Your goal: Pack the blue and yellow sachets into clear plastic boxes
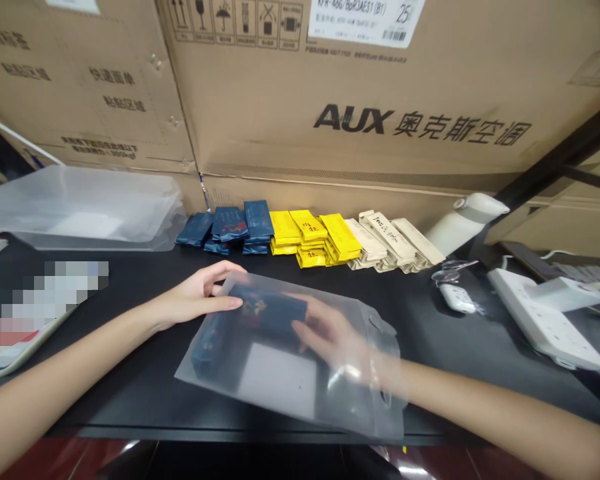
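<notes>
A frosted clear bag (350,400) lies over the front middle of the black table, its handle end at the right. My right hand (330,330) is inside it, seen through the plastic, with thumb and fingers closed on a dark blue packet (275,310). Another blue packet (205,353) rests inside at the bag's left side, near a white rectangle on the plastic. My left hand (205,297) pinches the bag's upper left corner between thumb and fingers. Behind the bag stand rows of blue packets (230,223), yellow packets (340,237) and beige packets (390,240).
More frosted bags (90,207) are stacked at the back left, above a phone (35,313). At the right are a white bottle (465,223), a small white case (457,298) and a power strip (545,320). Large cartons (260,120) line the table's back.
</notes>
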Tool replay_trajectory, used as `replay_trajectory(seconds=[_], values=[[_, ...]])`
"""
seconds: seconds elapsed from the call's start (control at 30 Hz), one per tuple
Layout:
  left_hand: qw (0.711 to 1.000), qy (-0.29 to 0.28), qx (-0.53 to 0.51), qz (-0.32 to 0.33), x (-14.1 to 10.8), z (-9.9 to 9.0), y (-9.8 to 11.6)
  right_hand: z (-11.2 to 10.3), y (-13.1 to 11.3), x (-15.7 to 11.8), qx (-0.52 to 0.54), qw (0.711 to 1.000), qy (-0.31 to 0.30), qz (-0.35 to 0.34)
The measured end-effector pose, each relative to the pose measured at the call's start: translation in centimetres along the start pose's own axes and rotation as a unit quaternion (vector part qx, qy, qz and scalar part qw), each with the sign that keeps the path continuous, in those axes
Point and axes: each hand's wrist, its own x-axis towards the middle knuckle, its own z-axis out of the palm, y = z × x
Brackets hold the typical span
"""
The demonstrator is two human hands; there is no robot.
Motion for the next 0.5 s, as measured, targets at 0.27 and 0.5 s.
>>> replay_trajectory(seconds=[0.27, 0.5], values=[[0.999, 0.023, 0.036, 0.031, -0.1, 0.6, 0.1, 1.8, -0.5, 2.0, -0.341, 0.886, -0.204, -0.237], [0.988, 0.055, 0.134, 0.055, -0.3, 0.0, 0.3, -0.9, 0.3, 1.0, -0.251, 0.923, -0.187, -0.223]])
